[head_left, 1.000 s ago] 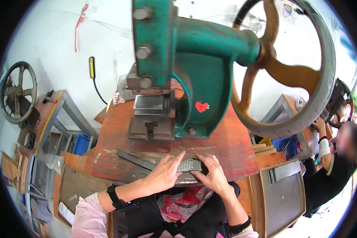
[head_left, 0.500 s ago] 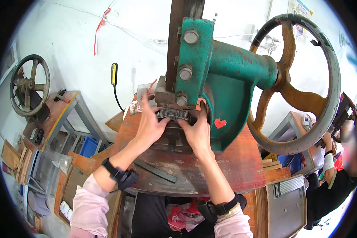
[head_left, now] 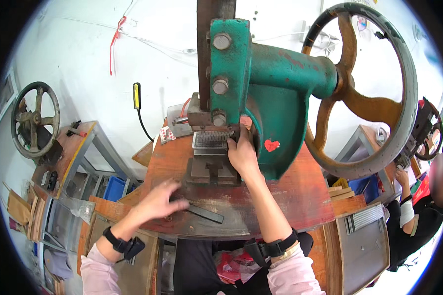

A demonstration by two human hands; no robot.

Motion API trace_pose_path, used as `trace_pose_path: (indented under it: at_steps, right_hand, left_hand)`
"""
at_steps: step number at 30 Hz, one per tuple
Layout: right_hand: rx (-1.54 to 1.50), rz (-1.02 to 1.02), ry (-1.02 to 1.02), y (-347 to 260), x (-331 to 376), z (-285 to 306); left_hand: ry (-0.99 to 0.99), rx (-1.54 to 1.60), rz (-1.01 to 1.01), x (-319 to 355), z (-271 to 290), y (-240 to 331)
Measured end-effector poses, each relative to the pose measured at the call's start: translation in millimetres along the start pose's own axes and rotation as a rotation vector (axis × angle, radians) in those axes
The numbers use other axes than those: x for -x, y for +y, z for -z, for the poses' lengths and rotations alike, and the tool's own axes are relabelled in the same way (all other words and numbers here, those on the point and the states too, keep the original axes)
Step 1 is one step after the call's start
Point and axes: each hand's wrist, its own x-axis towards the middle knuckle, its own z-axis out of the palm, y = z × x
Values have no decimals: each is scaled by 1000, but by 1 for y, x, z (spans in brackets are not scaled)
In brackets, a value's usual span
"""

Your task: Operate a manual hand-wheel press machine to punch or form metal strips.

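Beneath the ram of a green hand press (head_left: 231,69) is a ridged metal block (head_left: 212,139) with a bright silvery edge. My right hand (head_left: 243,153) is at its right end, the thumb against the block and the fingers reaching up beside it, tips partly hidden. Lower left, over the table, my left hand (head_left: 161,200) is open and somewhat blurred, its thumb apart from the fingers. Close to that thumb lies a flat dark metal strip (head_left: 206,214). The press's slotted base (head_left: 214,169) stands below the block.
The press's large handwheel (head_left: 408,98) rises at the right. A clear plastic box (head_left: 178,120) stands behind the block on the red-brown table (head_left: 290,196). Open drawers (head_left: 362,246) flank my lap. A co-worker (head_left: 416,216) sits at far right. Another handwheel (head_left: 36,118) is at left.
My left hand has come off the ridged block and moved down and left, toward the metal strip. My right hand stays at the block's right end. The view has shifted slightly.
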Motion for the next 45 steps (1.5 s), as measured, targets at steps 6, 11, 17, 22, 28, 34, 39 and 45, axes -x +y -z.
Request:
trace_pose_path:
  at_steps: [6,11,17,22,28,34,39,45]
  right_hand:
    - [-271,-27,-74,-3,27,9]
    - [-189,165,-24,6,96,44]
    - [-18,18,-80,42,142,67]
    - [-120,-23,-2,47,142,71]
    - [-168,-127,-35,42,137,79]
    - [-143,-76,-30,43,140,77]
    - [-120,-31,-40,38,135,92]
    - [319,586,252,-35,66,197]
  left_hand:
    - [123,27,-248,28,-4,11]
    - [486,51,-119,-36,33,36]
    - [455,-50,5,-96,31,23]
    - [293,-211,220,-110,27,31]
    - [191,-260,250,-108,20,34]
    - [274,-208,261,-107,17,31]
    - [307,-251,279,-110,19,42]
    - [262,-247,309,-104,11,34]
